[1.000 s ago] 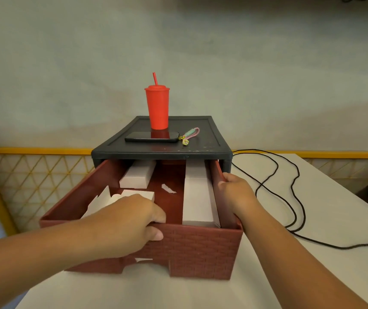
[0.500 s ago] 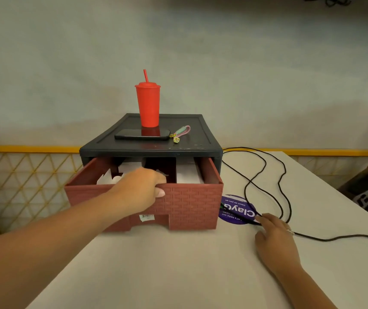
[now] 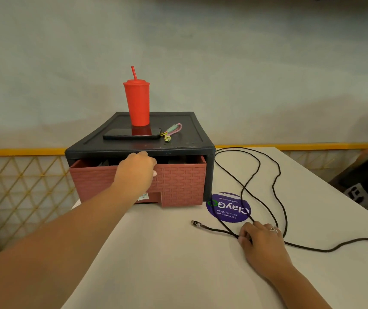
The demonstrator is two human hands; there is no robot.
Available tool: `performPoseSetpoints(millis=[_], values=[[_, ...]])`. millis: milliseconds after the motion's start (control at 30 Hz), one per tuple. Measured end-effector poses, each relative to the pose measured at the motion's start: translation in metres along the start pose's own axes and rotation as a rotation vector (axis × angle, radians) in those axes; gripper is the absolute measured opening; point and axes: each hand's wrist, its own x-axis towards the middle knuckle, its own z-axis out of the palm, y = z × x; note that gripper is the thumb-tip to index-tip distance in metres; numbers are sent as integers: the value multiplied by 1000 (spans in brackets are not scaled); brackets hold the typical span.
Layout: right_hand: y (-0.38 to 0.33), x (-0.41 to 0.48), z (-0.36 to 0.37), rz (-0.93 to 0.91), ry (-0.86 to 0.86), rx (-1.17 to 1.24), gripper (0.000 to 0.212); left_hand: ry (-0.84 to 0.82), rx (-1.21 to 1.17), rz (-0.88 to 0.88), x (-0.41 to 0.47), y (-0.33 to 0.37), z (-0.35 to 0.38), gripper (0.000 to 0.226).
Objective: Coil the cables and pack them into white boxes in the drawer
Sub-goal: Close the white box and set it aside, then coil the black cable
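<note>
Two hands show in my feed. My left hand (image 3: 135, 169) hooks its fingers over the top rim of the brick-patterned red drawer (image 3: 178, 181), which stands slightly out of its black cabinet (image 3: 200, 139). My right hand (image 3: 261, 241) lies palm-down on the white table (image 3: 167, 264), fingertips bent onto the black cable (image 3: 276, 179) where strands cross; pinching or only pressing, I cannot tell. The cable's plug (image 3: 194, 223) lies just left of those fingertips, and its loops run beyond them. A purple ClayGo sticker (image 3: 227, 208) sits just past that hand. Above the left hand, a red tumbler (image 3: 138, 103), phone (image 3: 125, 136) and keychain (image 3: 173, 130) top the cabinet.
</note>
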Motion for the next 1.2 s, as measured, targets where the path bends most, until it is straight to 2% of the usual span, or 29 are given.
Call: performPoseSetpoints(millis=[100,200,233,300,333,367,433,500,600,700,733,800,867,967,1033,1133,1167,1200], values=[[-5,-10,-1,-99,-51,70,14,114,-64,25,-6,2,13,43],[-20,-20,-5,-216,-71,155,15,244,-399,174,-41,17,29,58],[-26,-24,-6,-249,-80,184,13,196,-519,271,-58,25,33,60],[-37,-30,-8,-281,-110,251,8,-84,-654,445,-90,43,37,69],[-42,-33,-9,-278,-133,300,7,-217,-627,501,-101,48,41,71],[-45,-34,-10,-271,-160,348,7,-271,-547,539,-108,51,46,72],[-47,-37,-11,-245,-199,454,17,-247,-332,557,-116,50,50,74],[-47,-41,-11,-219,-209,558,33,-232,-234,541,-121,48,49,74],[-51,-51,-11,-188,-191,772,39,-327,-397,513,-130,52,49,51],[-52,-57,-15,-124,-123,946,26,-420,-515,530,-135,57,48,31],[-48,-57,-18,-96,-64,971,19,-427,-533,518,-137,56,49,32],[-35,-57,-25,-21,42,937,12,-431,-604,455,-139,51,50,40],[-18,-58,-27,50,66,830,29,-421,-656,388,-142,42,50,45],[-1,-58,-24,107,62,607,49,-405,-545,384,-148,32,50,37],[2,-58,-22,134,65,537,49,-406,-494,380,-154,33,49,35],[0,-59,-20,79,-17,443,40,-387,-326,416,-166,44,44,68],[-2,-60,-18,36,-46,387,36,-363,-280,434,-169,47,42,70],[-3,-61,-18,-4,-63,335,32,-332,-254,444,-173,51,41,63]])
